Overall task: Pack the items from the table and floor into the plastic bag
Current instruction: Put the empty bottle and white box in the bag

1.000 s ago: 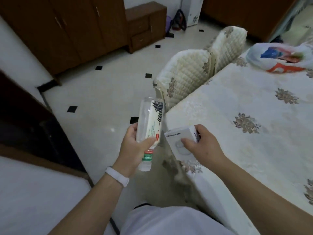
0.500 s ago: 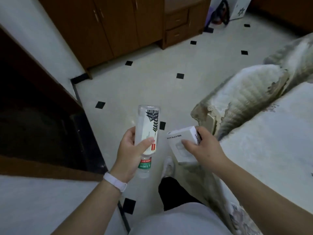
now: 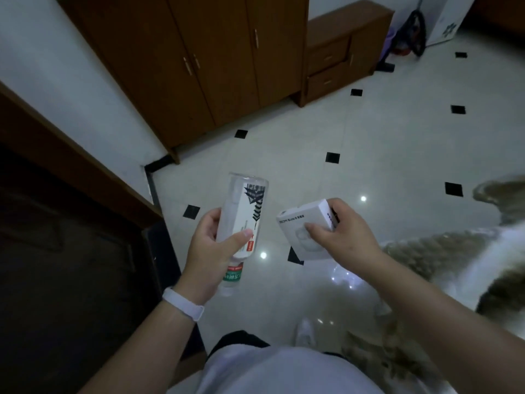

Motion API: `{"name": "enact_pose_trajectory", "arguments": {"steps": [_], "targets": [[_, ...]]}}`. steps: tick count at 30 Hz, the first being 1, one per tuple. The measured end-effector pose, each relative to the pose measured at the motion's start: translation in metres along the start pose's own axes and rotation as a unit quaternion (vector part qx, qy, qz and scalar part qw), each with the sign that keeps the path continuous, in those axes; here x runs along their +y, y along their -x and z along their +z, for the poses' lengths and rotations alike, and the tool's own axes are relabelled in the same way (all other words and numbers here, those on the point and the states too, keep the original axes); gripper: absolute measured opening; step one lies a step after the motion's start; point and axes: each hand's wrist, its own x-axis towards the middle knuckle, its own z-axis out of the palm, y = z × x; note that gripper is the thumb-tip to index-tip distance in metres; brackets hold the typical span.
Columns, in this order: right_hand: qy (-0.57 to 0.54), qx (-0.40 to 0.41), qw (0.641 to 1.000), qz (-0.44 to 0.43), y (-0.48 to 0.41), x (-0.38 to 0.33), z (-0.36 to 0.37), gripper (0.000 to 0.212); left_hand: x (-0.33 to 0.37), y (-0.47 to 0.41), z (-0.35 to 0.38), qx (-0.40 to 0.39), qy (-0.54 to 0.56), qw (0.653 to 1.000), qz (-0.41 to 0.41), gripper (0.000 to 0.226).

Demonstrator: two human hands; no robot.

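Note:
My left hand [image 3: 211,251] grips a clear plastic bottle [image 3: 244,211] with a white, black and red label, held upside down so its cap end points toward me. A white band sits on that wrist. My right hand [image 3: 341,237] holds a small white box [image 3: 305,230] from its right side, thumb across the front. Both are held over the tiled floor in front of me, a little apart. The plastic bag is not in view.
The pale floor [image 3: 383,143] has small black inset tiles. Brown wardrobes [image 3: 216,58] and a low drawer cabinet [image 3: 341,49] line the far wall. A dark unit [image 3: 65,251] stands at left. A blurred quilted chair cover [image 3: 460,251] shows at right.
The view has swung left and down, off the table and its bag, onto the floor. Both hands keep their hold on the bottle and box and have risen slightly in the picture.

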Motion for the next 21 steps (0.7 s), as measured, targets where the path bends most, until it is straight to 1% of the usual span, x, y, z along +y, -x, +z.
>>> {"name": "enact_pose_trajectory", "arguments": {"steps": [2,7,10,16,19,21], "targets": [[-0.005,-0.002,1.000,0.001,-0.024,-0.011,0.006,0.019,0.010,-0.030,-0.004,-0.002,0.009,1.000,0.004,0.053],[0.008,0.039,0.999,0.026,-0.098,-0.029,0.024,0.019,0.020,-0.123,-0.010,-0.023,0.034,0.999,-0.007,0.048],[0.012,0.073,0.996,0.045,-0.139,-0.045,0.034,0.018,0.028,-0.182,-0.015,-0.061,0.029,0.998,-0.012,0.042],[-0.010,0.157,0.984,0.080,-0.215,-0.089,0.046,0.018,0.069,-0.296,-0.021,-0.138,0.019,0.990,-0.001,0.041],[-0.011,0.203,0.975,0.090,-0.240,-0.101,0.044,0.019,0.086,-0.347,-0.008,-0.172,0.004,0.985,0.003,0.041],[-0.012,0.223,0.968,0.113,-0.253,-0.101,0.038,0.020,0.095,-0.373,0.007,-0.186,-0.010,0.983,0.008,0.042]]}}
